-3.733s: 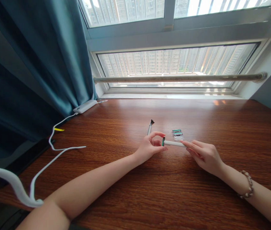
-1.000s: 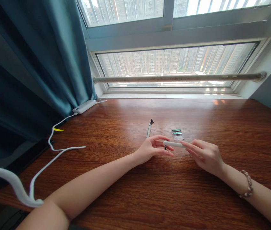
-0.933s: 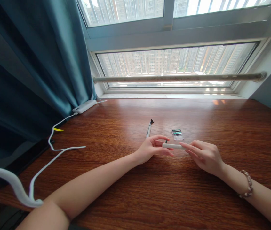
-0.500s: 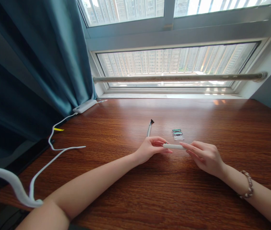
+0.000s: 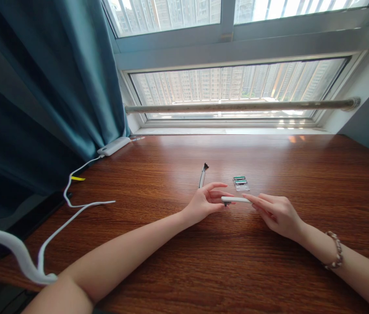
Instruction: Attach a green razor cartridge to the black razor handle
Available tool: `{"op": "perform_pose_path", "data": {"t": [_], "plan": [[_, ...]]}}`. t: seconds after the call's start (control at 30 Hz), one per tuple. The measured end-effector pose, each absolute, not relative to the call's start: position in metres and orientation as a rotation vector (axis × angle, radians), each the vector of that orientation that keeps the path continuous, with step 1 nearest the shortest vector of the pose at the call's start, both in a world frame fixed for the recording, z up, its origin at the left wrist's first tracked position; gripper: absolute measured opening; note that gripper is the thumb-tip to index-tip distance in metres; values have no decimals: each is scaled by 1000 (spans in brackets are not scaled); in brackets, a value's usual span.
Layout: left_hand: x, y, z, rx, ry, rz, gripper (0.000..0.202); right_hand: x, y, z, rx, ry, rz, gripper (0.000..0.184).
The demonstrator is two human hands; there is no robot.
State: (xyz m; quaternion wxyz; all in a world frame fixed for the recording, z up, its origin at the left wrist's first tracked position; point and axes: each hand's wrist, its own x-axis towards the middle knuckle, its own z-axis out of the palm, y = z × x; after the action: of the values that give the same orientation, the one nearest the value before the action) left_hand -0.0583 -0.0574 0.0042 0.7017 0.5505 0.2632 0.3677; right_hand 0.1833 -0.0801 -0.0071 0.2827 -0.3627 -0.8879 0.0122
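Observation:
My right hand (image 5: 279, 216) is closed on the end of a white razor handle (image 5: 238, 199), pinched between thumb and fingers. At the handle's left end a small dark head (image 5: 226, 203) points downward. My left hand (image 5: 205, 201) is around that end with its fingers spread, the index raised and the thumb close beside the dark head; whether it touches is hard to tell. Just beyond the hands lies a clear plastic case (image 5: 242, 187) with razor cartridges (image 5: 240, 180) showing green strips. Behind my left hand rests a grey handle (image 5: 201, 178) with a black end, partly hidden.
A brown wooden table (image 5: 171, 270) runs up to the window. At the back left lies a white power strip (image 5: 114, 146), its white cable (image 5: 79, 167) looping over the table near a yellow strip (image 5: 78, 178). A blue curtain (image 5: 96, 78) hangs on the left.
The white handle has turned so that its dark head now shows underneath. My left fingers have spread apart from their closer hold on its end. The right hand keeps its grip.

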Motion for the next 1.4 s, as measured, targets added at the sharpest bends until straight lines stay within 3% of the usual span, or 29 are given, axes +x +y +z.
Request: {"op": "perform_pose_path", "data": {"t": [0.27, 0.47, 0.63, 0.93, 1.27, 1.4], "plan": [[-58, -57, 3, 1169, 575, 872, 53, 183, -79, -12, -1142, -2180, 69, 34], [-58, -58, 6, 1199, 663, 867, 33, 198, -57, -11, -1573, -1697, 238, 21], [-60, -57, 7, 1204, 708, 858, 50, 221, -36, -22, -1696, -1716, 324, 32], [-59, -57, 6, 1221, 694, 870, 51, 241, -22, -35, -1867, -1877, -34, 28], [-58, -53, 2, 1243, 689, 851, 59, 233, -31, -29, -1905, -1943, -338, 26], [-57, -55, -3, 1302, 701, 803, 63, 199, -53, -12, -1485, -1921, -200, 28]]}}
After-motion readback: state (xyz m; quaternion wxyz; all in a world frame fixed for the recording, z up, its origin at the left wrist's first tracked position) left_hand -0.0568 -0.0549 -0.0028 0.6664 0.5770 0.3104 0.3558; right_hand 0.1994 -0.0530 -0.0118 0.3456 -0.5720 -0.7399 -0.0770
